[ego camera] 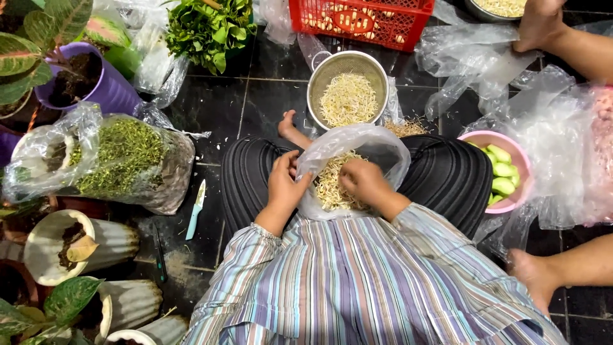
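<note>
While I sat on the dark tiled floor (268, 96), my left hand (284, 185) gripped the clear plastic bag (377, 144); my right hand (363, 180) pinched bean sprouts (329, 188) inside.

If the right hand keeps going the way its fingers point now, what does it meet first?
The right hand sits inside the clear plastic bag, fingers angled toward the left hand. It would likely meet the bean sprouts in the bag first, then the bag wall held by the left hand; depth is unclear.
</note>
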